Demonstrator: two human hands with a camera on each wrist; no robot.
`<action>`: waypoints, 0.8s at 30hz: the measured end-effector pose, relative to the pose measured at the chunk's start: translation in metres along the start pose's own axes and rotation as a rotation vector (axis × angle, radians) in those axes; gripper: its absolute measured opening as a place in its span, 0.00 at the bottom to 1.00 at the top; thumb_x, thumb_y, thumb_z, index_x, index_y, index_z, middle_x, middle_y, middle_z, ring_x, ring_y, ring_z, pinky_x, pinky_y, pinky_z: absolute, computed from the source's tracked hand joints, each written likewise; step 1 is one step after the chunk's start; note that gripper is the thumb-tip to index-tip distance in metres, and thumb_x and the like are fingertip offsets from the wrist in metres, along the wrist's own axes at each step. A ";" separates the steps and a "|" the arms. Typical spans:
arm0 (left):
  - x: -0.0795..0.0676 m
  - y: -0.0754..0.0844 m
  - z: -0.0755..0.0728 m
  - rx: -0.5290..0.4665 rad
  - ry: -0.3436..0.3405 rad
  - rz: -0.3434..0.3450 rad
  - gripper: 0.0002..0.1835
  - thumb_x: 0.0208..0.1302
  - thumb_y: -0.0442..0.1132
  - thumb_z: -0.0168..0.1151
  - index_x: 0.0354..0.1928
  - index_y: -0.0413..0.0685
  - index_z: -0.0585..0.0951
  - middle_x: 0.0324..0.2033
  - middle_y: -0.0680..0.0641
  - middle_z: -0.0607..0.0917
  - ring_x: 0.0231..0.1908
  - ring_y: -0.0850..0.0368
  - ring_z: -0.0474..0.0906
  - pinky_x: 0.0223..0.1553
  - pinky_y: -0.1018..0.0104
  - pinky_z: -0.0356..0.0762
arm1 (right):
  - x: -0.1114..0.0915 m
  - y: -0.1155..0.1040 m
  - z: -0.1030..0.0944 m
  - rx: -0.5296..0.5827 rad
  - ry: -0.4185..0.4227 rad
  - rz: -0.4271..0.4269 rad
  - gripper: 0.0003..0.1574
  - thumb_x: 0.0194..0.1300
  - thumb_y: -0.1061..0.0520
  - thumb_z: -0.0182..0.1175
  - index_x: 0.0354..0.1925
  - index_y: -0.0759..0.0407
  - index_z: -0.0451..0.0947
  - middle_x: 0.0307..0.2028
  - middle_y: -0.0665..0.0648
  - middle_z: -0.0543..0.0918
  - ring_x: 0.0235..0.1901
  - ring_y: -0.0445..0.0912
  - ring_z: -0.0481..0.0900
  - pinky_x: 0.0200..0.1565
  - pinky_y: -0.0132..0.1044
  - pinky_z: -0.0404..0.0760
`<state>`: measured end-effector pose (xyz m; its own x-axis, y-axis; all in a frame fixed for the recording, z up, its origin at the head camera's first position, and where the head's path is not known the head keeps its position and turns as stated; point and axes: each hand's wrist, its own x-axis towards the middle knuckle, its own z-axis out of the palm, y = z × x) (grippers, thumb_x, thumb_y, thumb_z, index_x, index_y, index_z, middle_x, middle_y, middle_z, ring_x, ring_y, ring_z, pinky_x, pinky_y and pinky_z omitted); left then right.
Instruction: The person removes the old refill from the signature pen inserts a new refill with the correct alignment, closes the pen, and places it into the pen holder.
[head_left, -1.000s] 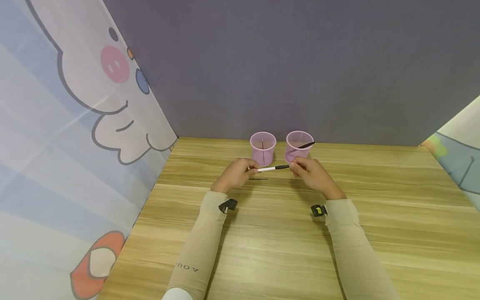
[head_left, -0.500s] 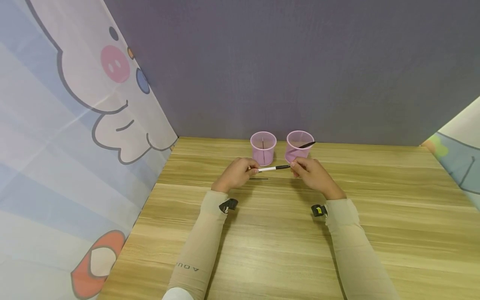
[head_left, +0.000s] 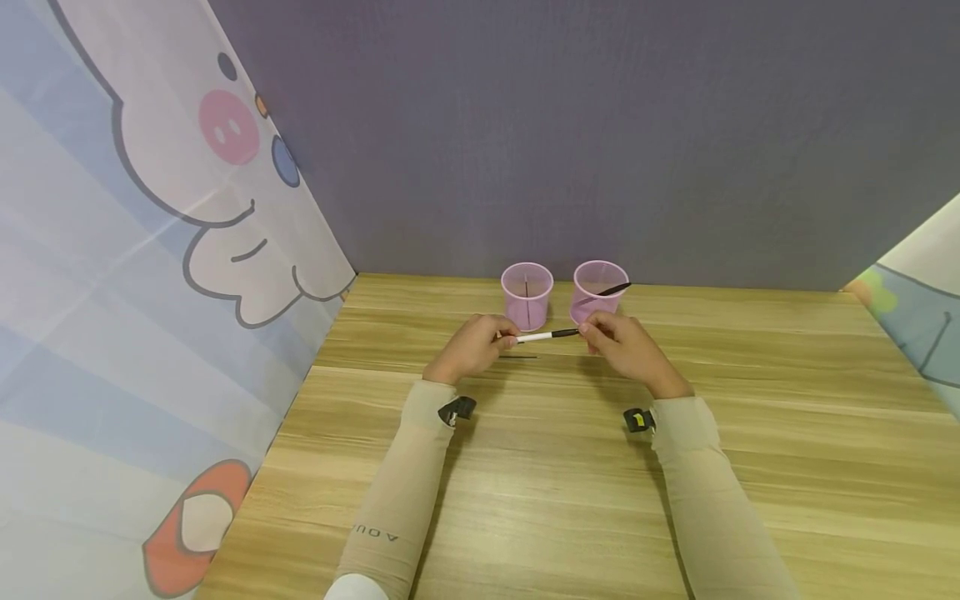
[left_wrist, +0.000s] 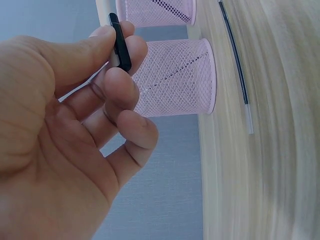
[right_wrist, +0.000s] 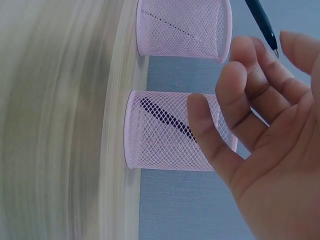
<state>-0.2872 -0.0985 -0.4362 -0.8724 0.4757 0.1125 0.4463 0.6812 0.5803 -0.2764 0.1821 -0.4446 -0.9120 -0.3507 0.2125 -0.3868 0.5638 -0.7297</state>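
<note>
My left hand (head_left: 474, 346) pinches a ballpoint pen (head_left: 534, 338) between thumb and fingers near its clip end. Its white barrel and black front lie level, pointing right; the black clip (left_wrist: 120, 44) shows in the left wrist view. My right hand (head_left: 618, 346) is at the other end. In the right wrist view its thumb and fingers are loosely bent and apart, with the pen's bare metal point between them. A thin dark refill (left_wrist: 236, 55) with a clear end lies on the table beneath the left hand.
Two pink mesh pen cups stand behind the hands. The left cup (head_left: 513, 312) holds one thin dark stick; the right cup (head_left: 579, 302) holds a thicker black pen-like piece (head_left: 615, 290) leaning over its rim. A grey panel (head_left: 570, 150) rises behind the wooden table (head_left: 555, 500).
</note>
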 end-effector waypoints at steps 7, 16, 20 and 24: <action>0.000 -0.001 0.000 -0.007 -0.003 -0.005 0.07 0.72 0.37 0.62 0.45 0.45 0.88 0.37 0.49 0.88 0.38 0.57 0.81 0.44 0.61 0.81 | 0.000 0.000 0.000 0.025 0.005 0.008 0.05 0.71 0.60 0.62 0.44 0.60 0.80 0.31 0.56 0.81 0.34 0.47 0.76 0.40 0.35 0.75; 0.000 -0.001 0.000 -0.008 -0.006 -0.007 0.08 0.72 0.37 0.63 0.45 0.45 0.88 0.37 0.49 0.88 0.37 0.57 0.81 0.44 0.61 0.81 | 0.000 -0.002 0.000 0.043 0.013 -0.040 0.03 0.71 0.63 0.62 0.42 0.63 0.80 0.28 0.55 0.80 0.32 0.45 0.75 0.38 0.32 0.74; 0.000 -0.001 0.000 0.000 -0.004 -0.006 0.08 0.72 0.37 0.63 0.45 0.45 0.88 0.37 0.49 0.88 0.37 0.57 0.81 0.44 0.61 0.81 | 0.000 -0.003 -0.001 0.046 0.011 -0.053 0.03 0.71 0.64 0.62 0.42 0.64 0.80 0.28 0.55 0.80 0.30 0.44 0.75 0.35 0.33 0.74; 0.000 -0.001 0.000 0.010 -0.006 -0.007 0.08 0.72 0.37 0.62 0.45 0.45 0.88 0.37 0.49 0.88 0.37 0.58 0.81 0.44 0.61 0.81 | 0.000 -0.003 -0.001 0.043 0.007 -0.047 0.05 0.72 0.63 0.62 0.42 0.65 0.80 0.27 0.56 0.80 0.28 0.43 0.75 0.33 0.33 0.75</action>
<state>-0.2873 -0.0993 -0.4363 -0.8744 0.4740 0.1032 0.4417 0.6901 0.5733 -0.2750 0.1811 -0.4418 -0.8938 -0.3712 0.2516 -0.4235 0.5144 -0.7457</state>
